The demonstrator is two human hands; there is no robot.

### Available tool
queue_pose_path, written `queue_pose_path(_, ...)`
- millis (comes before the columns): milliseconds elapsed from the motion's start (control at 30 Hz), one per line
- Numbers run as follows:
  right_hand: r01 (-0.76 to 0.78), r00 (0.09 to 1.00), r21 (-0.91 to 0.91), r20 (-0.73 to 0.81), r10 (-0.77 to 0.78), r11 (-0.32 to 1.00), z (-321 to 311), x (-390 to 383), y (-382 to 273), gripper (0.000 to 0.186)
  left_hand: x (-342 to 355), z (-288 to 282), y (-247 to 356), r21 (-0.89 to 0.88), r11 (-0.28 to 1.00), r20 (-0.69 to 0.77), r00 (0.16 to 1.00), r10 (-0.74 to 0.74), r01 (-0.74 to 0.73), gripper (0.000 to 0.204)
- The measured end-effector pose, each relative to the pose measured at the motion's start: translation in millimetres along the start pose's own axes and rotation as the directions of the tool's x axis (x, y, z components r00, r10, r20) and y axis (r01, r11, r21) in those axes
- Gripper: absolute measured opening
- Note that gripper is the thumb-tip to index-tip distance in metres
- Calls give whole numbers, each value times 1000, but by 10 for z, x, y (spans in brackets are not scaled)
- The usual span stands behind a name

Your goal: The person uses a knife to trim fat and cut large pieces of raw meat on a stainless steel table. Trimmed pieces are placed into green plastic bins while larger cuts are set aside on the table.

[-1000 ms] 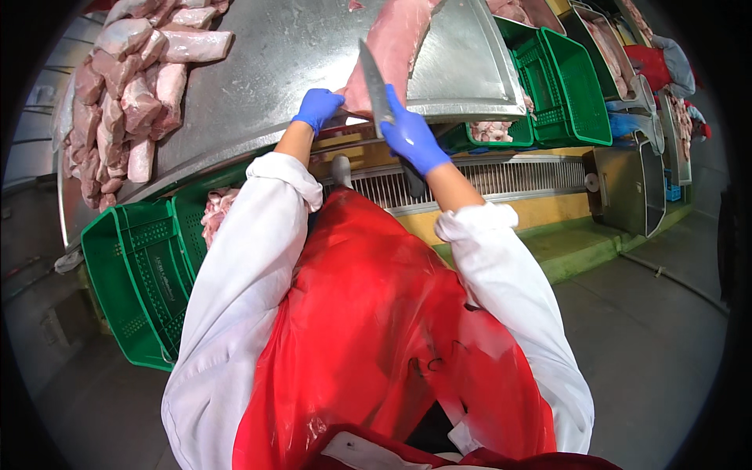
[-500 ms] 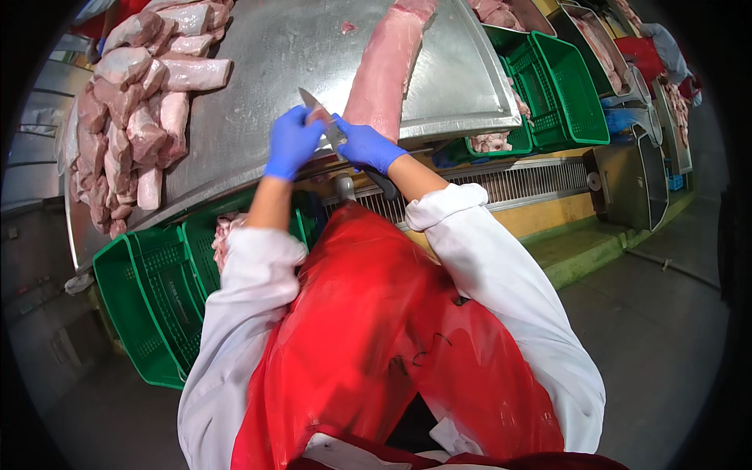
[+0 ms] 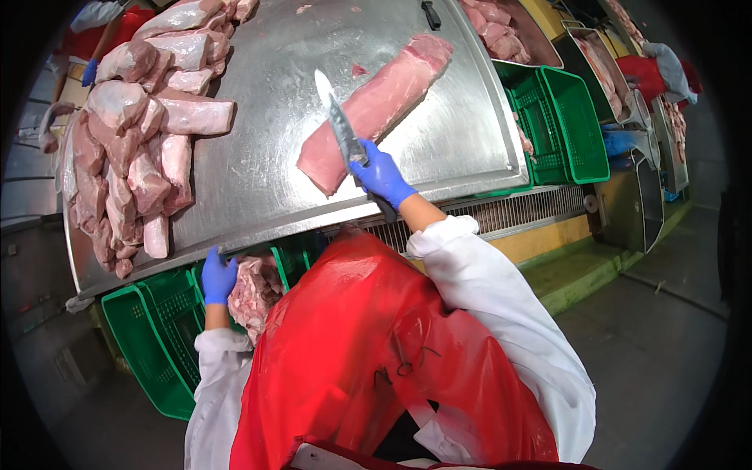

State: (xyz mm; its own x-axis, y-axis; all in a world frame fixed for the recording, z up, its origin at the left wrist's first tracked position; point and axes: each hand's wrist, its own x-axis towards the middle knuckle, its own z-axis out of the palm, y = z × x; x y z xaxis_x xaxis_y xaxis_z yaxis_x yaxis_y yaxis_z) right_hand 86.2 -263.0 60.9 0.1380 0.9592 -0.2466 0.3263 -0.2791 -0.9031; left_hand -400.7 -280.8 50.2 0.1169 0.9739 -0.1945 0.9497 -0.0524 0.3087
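Observation:
My right hand [image 3: 382,176], in a blue glove, is closed round the dark handle of a knife [image 3: 342,129]. Its blade points up and away, in front of a long pink pork loin [image 3: 392,98] that lies slantwise on the metal table [image 3: 274,117]. At the table's near edge, my left hand [image 3: 218,278], also blue-gloved, is held low beside a heap of pale meat trimmings [image 3: 254,294] in a green crate. Its fingers look apart, and nothing shows in them. A small meat scrap [image 3: 359,70] lies beside the loin.
Many cut meat pieces [image 3: 129,149] are piled on the table's left. Green crates [image 3: 153,337] stand below the near edge, and another green crate [image 3: 576,125] at the right. A second knife [image 3: 431,16] lies at the far edge. Co-workers in red aprons stand far left and far right.
My left hand has left the knife blade and moved down left to the trimmings crate. The knife, in my right hand, now points further up over the loin, which lies more slanted in view.

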Motion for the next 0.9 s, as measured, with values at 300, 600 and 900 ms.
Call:
queue_pose_path(300, 7, 919, -381, -363, -156, 925, -911, 1036, -501, 31, 2047, 365, 2927, 103, 854, -66, 853, 517, -510, 105)
queue_pose_path(600, -214, 969, -627, -36, 246, 749, -718, 326, -131, 31, 2449, 245, 3134, 66, 907, 216, 893, 394, -416, 77)
queue_pose_path(900, -55, 998, -590, -4, 65, 806, -469, 1404, -78, 33, 2606, 215, 3078, -43, 941, 237, 912, 335, -334, 81)
